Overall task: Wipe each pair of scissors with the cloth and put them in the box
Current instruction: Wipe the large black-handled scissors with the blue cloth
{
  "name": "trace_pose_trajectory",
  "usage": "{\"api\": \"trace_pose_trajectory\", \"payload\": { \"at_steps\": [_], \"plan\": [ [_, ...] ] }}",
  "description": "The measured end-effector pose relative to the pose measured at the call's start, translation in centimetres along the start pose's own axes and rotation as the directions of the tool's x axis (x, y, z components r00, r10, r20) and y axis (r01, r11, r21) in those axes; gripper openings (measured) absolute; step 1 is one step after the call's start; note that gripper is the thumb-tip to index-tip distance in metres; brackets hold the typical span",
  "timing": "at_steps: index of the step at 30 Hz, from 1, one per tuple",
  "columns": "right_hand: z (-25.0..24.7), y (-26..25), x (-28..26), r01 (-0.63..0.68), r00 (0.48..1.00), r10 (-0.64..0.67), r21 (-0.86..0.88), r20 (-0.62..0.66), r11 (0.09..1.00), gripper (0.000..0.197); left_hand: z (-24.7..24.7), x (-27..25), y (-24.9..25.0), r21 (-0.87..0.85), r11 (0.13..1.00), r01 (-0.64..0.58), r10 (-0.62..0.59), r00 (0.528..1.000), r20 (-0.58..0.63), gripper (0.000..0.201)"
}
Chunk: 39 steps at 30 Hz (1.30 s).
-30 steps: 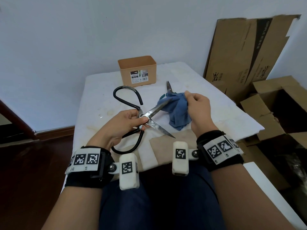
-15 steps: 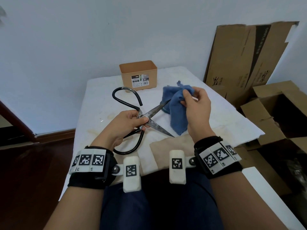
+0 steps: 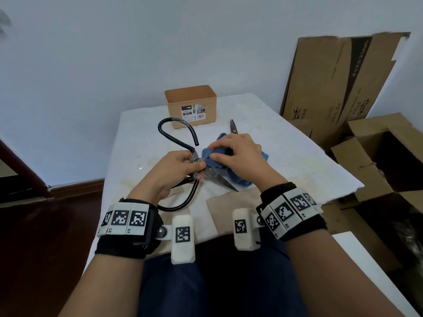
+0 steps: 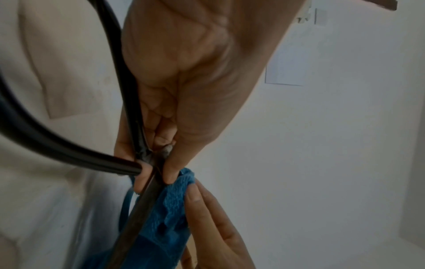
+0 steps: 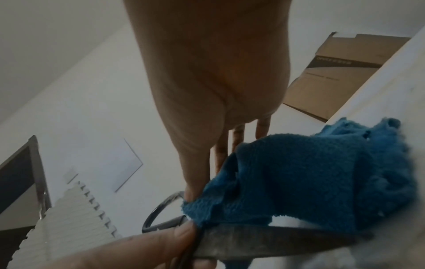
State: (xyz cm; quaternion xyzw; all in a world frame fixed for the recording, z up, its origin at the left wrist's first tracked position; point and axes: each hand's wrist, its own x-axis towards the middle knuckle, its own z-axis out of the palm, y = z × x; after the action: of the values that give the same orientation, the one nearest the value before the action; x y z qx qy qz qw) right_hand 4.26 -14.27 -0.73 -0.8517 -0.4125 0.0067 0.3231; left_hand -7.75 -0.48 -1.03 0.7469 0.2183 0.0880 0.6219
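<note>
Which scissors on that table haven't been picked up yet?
Find the brown box at the far end of the white table. To its right, beyond the right hand, small scissors lie flat, without the held pair's big black handle loops.

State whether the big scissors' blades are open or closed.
Open. In the head view one blade of the scissors points toward the person, bare, while the other lies under the cloth; the handle loops are spread apart.

Scissors I saw: two pairs, large black-handled scissors [image 3: 183,161] and smaller scissors [image 3: 234,126]
Cloths: one blue cloth [image 3: 238,172]
Boxes: one tan box [image 3: 191,106]
</note>
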Motion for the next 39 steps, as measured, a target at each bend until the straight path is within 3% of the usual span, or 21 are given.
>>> {"api": "trace_pose_trajectory", "payload": {
  "at_steps": [4, 7, 15, 25, 30, 34, 39],
  "plan": [
    [0.2, 0.0, 0.1, -0.015, 0.999, 0.017, -0.059, 0.032, 0.998, 0.022, 0.1, -0.1, 0.2, 0.016, 1.0, -0.008, 0.007, 1.0, 0.022, 0.008],
    [0.3, 0.6, 0.1, -0.036, 0.999, 0.034, 0.072, 0.023, 0.997, 0.003, 0.2, -0.2, 0.3, 0.013, 1.0, -0.006, 0.005, 0.999, 0.05, 0.006],
    [-0.8, 1.9, -0.1, -0.071, 0.989, 0.043, 0.2, 0.144, 0.977, 0.012, -0.1, -0.6, 0.0, 0.058, 0.998, -0.005, -0.001, 0.995, 0.104, 0.009],
    [-1.0, 2.8, -0.3, -0.161, 0.986, 0.165, 0.329, 0.016, 0.93, 0.016, -1.3, -0.5, -0.1, 0.098, 0.995, 0.01, -0.015, 0.999, 0.05, 0.013],
    [-0.7, 2.9, -0.3, -0.219, 0.956, 0.284, 0.465, -0.075, 0.858, 0.019, -1.6, -0.3, -0.2, 0.077, 0.997, 0.014, -0.018, 0.999, 0.048, 0.006],
    [-0.9, 3.5, -0.4, -0.276, 0.869, 0.465, 0.616, -0.168, 0.738, 0.026, -1.9, -0.2, -0.5, -0.028, 0.999, 0.027, -0.027, 1.0, 0.016, 0.005],
    [-0.6, 2.3, -0.7, -0.278, 0.893, 0.446, 0.702, -0.064, 0.656, 0.027, -0.6, 0.3, -0.7, -0.206, 0.978, 0.043, -0.051, 0.998, -0.033, 0.003]
  ]
}}
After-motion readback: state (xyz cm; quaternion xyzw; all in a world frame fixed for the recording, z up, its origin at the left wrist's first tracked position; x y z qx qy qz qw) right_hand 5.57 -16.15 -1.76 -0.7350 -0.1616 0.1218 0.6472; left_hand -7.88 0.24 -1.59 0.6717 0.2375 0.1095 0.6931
